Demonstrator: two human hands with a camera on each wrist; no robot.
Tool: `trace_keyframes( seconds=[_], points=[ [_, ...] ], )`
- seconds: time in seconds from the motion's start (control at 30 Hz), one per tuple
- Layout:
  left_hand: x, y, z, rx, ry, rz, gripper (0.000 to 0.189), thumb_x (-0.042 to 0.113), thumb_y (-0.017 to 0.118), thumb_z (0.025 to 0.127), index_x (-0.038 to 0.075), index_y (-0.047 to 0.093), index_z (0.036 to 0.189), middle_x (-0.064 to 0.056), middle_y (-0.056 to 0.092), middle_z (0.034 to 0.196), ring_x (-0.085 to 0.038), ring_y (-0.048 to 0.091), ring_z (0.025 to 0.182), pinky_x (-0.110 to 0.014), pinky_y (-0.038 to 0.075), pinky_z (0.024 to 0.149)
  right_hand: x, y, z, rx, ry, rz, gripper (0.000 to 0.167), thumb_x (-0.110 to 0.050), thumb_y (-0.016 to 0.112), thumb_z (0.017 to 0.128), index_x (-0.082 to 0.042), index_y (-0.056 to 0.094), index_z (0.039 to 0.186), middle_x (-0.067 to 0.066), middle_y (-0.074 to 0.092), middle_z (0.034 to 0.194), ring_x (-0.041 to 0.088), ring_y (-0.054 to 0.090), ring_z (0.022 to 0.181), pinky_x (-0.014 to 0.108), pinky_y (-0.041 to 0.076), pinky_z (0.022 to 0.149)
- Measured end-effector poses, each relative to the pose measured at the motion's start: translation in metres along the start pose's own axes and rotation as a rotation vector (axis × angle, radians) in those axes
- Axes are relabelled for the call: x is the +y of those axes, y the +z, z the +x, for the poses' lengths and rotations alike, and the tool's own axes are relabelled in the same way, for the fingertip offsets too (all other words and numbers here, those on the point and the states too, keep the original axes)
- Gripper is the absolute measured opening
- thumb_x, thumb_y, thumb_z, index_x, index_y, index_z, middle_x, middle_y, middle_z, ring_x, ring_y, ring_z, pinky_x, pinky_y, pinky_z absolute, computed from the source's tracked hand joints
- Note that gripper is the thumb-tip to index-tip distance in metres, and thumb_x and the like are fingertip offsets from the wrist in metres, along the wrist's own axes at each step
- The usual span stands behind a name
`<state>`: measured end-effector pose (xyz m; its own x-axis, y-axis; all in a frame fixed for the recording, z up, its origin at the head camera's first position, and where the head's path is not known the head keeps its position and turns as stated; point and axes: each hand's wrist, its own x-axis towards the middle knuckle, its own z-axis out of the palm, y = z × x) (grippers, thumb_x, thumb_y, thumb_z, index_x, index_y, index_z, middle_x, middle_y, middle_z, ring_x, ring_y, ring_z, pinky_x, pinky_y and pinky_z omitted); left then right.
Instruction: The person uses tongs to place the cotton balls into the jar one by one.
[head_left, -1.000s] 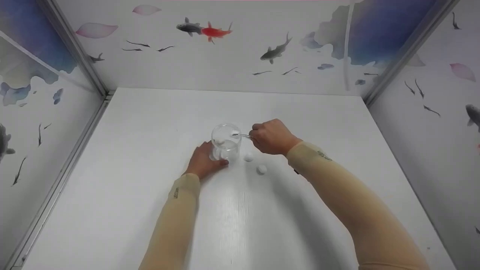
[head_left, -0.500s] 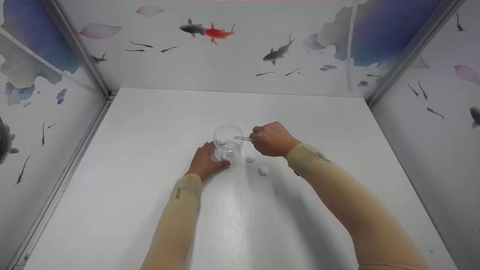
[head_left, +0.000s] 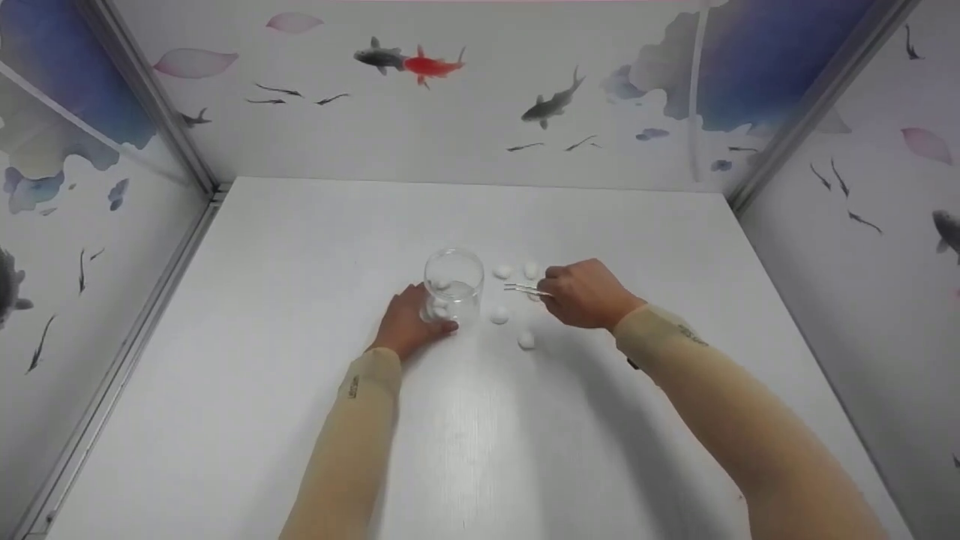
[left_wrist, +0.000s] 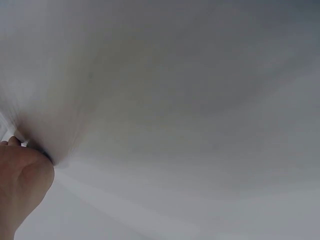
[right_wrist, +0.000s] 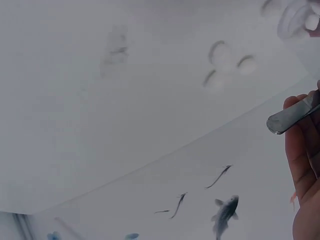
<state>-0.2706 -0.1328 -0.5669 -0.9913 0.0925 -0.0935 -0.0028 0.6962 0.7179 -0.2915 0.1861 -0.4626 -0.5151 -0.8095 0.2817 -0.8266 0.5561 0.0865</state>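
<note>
A clear glass jar [head_left: 454,291] stands upright on the white table with a few white balls, like cotton balls, inside it. My left hand [head_left: 409,322] holds the jar low on its left side, the thumb lying across the front; in the left wrist view only part of that hand [left_wrist: 22,180] shows. To the right of the jar, my right hand [head_left: 589,292] grips metal tweezers [head_left: 525,289]. Their tips point left toward the jar, slightly apart with nothing between them. The tweezers' rounded end [right_wrist: 285,120] sticks out of the hand in the right wrist view.
Several white balls lie loose right of the jar: one ball [head_left: 502,271] and another ball [head_left: 531,270] behind the tweezers, a ball [head_left: 499,315] and a ball [head_left: 526,340] in front. Printed panels [head_left: 480,135] wall the table [head_left: 315,247] at the back and both sides.
My right hand has drawn the tweezers back from over the jar's mouth, to the right and slightly nearer me. White balls that it covered now show. My left hand stays on the jar.
</note>
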Motion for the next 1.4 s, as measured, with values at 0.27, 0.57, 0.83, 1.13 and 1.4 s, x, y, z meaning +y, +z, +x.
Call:
trace_keyframes(
  seconds=[0.27,0.57,0.83,1.13,1.4],
  points=[
    [0.004,-0.004,-0.003,0.006,-0.004,-0.017,0.1,0.049,0.083,0.077,0.013,0.035,0.156,-0.012,0.035,0.158,-0.029,0.022,0.148,-0.037,0.005,0.123,-0.002,0.011,-0.044,-0.062,0.018,0.025,0.007,-0.008,0.072,0.083,-0.012,0.07,0.078,-0.003,0.055,0.064,0.012,0.043,0.047,0.032,0.042,0.04],
    [0.002,-0.001,-0.002,-0.009,-0.014,-0.016,0.1,0.051,0.083,0.077,0.015,0.033,0.157,-0.009,0.035,0.158,-0.027,0.02,0.149,-0.035,0.003,0.123,-0.012,0.026,-0.061,-0.13,0.009,0.029,0.005,-0.01,0.074,0.083,-0.014,0.072,0.081,-0.004,0.057,0.067,0.01,0.044,0.049,0.029,0.043,0.042],
    [0.001,0.0,-0.001,-0.016,-0.006,0.026,0.101,0.054,0.081,0.078,0.017,0.032,0.157,-0.008,0.033,0.159,-0.027,0.019,0.149,-0.035,0.003,0.123,-0.015,0.033,-0.064,-0.136,-0.016,0.042,0.005,-0.01,0.071,0.084,-0.013,0.073,0.082,-0.004,0.058,0.068,0.011,0.046,0.049,0.03,0.045,0.043],
    [0.002,-0.001,-0.003,-0.019,-0.014,0.013,0.101,0.053,0.081,0.077,0.016,0.031,0.157,-0.008,0.033,0.159,-0.027,0.019,0.149,-0.035,0.002,0.123,-0.016,0.041,-0.065,-0.154,-0.016,0.046,0.005,-0.01,0.072,0.086,-0.013,0.074,0.083,-0.003,0.059,0.068,0.011,0.046,0.05,0.031,0.045,0.044],
    [0.001,0.0,-0.001,-0.013,-0.027,-0.001,0.102,0.055,0.081,0.076,0.02,0.031,0.158,-0.006,0.033,0.16,-0.026,0.02,0.149,-0.038,0.006,0.123,-0.017,0.044,-0.065,-0.166,0.005,0.052,0.006,-0.009,0.073,0.086,-0.013,0.074,0.081,-0.004,0.056,0.066,0.011,0.042,0.05,0.03,0.042,0.043]
  ],
)
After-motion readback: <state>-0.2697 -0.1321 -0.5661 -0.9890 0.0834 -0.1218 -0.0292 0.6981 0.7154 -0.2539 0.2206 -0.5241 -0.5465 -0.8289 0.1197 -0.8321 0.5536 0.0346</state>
